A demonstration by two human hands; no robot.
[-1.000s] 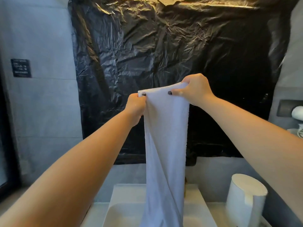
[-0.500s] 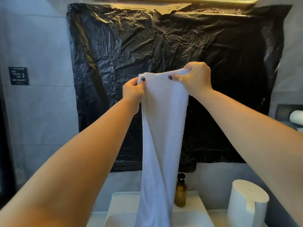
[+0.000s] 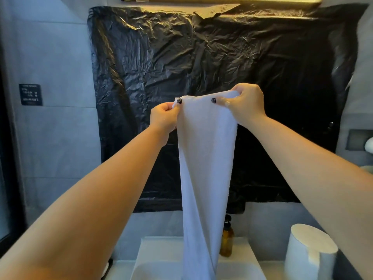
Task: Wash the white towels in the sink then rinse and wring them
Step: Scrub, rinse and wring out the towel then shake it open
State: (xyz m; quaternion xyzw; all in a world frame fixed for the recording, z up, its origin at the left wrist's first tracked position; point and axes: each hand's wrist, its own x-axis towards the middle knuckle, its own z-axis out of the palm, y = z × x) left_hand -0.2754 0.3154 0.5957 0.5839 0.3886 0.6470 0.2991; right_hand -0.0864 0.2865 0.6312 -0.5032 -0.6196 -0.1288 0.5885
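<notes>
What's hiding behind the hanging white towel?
Behind the white towel you can see part of a brown pump bottle and the black plastic sheet on the wall. The rest of the bottle and any tap are covered.

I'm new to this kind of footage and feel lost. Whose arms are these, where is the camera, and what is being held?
No machine here: a person's own bare arms, filmed by a wide-angle camera worn on their head, looking forward and down. The left hand and right hand each pinch the top edge of a long white terry towel, which hangs down over the white rectangular sink. Behind the towel stands an amber pump bottle; a white paper roll stands at the right. Crinkled black plastic sheeting covers the wall.
</notes>
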